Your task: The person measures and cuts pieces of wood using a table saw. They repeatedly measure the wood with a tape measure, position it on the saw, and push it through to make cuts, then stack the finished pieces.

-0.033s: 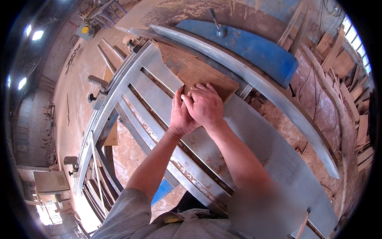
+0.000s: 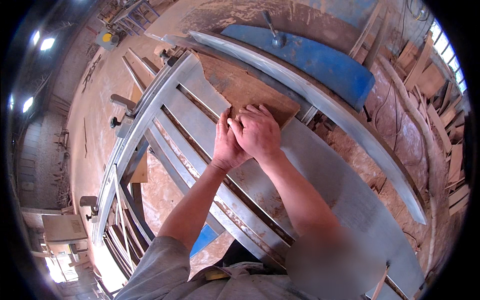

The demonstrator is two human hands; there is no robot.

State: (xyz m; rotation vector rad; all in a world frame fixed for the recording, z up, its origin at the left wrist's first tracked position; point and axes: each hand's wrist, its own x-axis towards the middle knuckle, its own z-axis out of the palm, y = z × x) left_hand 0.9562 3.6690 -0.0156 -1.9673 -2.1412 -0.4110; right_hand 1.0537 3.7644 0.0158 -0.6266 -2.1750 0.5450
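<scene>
A rough-edged brown wooden board point(image 2: 235, 77) lies flat on a grey metal machine table point(image 2: 330, 165), its far end near the table's far edge. My left hand point(image 2: 227, 147) is at the board's near end, fingers held together and reaching its ragged left edge. Partly over it rests my right hand point(image 2: 261, 132), with bent fingers pressing on the board's top. Both hands touch each other and grip the near end; the left palm and some fingertips are hidden. To the board's right runs a long metal fence point(image 2: 325, 107).
Long slots point(image 2: 200, 105) cut through the table on the left. Beyond the fence is a blue metal plate point(image 2: 310, 60) with a lever point(image 2: 270, 25). A rail with clamps point(image 2: 122, 102) lines the left edge. Wood offcuts point(image 2: 445, 120) pile up at far right.
</scene>
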